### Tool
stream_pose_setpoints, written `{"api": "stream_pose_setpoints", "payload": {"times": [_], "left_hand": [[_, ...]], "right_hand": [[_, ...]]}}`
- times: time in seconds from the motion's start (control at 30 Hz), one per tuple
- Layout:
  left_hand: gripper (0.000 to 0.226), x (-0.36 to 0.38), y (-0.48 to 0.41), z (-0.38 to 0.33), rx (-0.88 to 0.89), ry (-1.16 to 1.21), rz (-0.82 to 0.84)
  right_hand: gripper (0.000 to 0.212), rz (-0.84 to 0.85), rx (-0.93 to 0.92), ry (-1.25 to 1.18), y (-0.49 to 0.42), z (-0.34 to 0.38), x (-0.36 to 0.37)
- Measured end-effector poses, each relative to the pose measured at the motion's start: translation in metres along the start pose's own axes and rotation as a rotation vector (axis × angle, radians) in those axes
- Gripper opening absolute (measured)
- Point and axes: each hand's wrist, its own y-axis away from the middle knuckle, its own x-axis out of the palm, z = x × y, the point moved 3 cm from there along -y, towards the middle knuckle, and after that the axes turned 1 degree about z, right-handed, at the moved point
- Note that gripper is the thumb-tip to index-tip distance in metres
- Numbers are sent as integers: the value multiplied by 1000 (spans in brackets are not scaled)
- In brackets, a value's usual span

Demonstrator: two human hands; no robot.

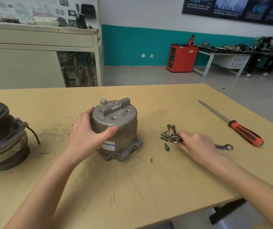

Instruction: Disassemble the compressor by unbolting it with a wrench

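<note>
The grey metal compressor (119,128) stands upright in the middle of the tan table (132,187). My left hand (87,131) grips its upper left side, thumb across the front. My right hand (197,144) lies to the right of it and holds the wrench (175,139), whose ring end points toward the camera while the other ring end (228,147) sticks out behind the hand. Several loose bolts (166,133) lie in a small heap just left of the wrench head, and one bolt (166,147) lies apart in front.
A long screwdriver with a red and black handle (246,134) lies at the right of the table. A second, dark compressor part with a pulley (2,134) sits at the left edge. A cabinet, a red cart and a workbench stand beyond the table.
</note>
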Motion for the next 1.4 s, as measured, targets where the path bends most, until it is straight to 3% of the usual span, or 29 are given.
{"api": "stream_pose_setpoints", "payload": {"times": [0.33, 0.4, 0.47, 0.53, 0.6, 0.7, 0.83, 0.93, 1.07, 1.2, 1.3, 1.4], "left_hand": [[121, -2, -6, 2, 25, 13, 19], [113, -8, -10, 5, 24, 16, 62], [106, -15, -15, 9, 35, 48, 141], [109, -23, -21, 12, 41, 82, 235], [108, -29, -27, 16, 32, 89, 304], [102, -33, -32, 21, 2, 68, 366], [101, -35, -35, 19, 14, 57, 401], [102, -34, -36, 19, 12, 66, 390], [102, -31, -36, 20, 20, 93, 386], [102, -31, -35, 23, 29, 72, 393], [109, -33, -33, 19, -9, 24, 390], [113, -36, -20, 9, 86, 19, 273]], "right_hand": [[32, -87, -21, -71, -8, 0, 14], [16, -407, -227, -200, -5, 4, -12], [25, -825, -416, -203, 0, 4, -43], [34, -990, -505, -93, -2, 5, -73], [45, -1042, -518, -55, -8, 10, -92], [54, -1015, -608, -73, -18, 30, -90], [20, -849, -743, 189, -26, 60, -44], [13, -659, -762, 206, -29, 60, -17], [30, -585, -754, 199, -29, 59, 0], [20, -518, -707, 184, -26, 60, 0], [45, -436, -638, 142, -22, 62, -3], [63, -462, -520, -38, -9, 56, -15]]}}
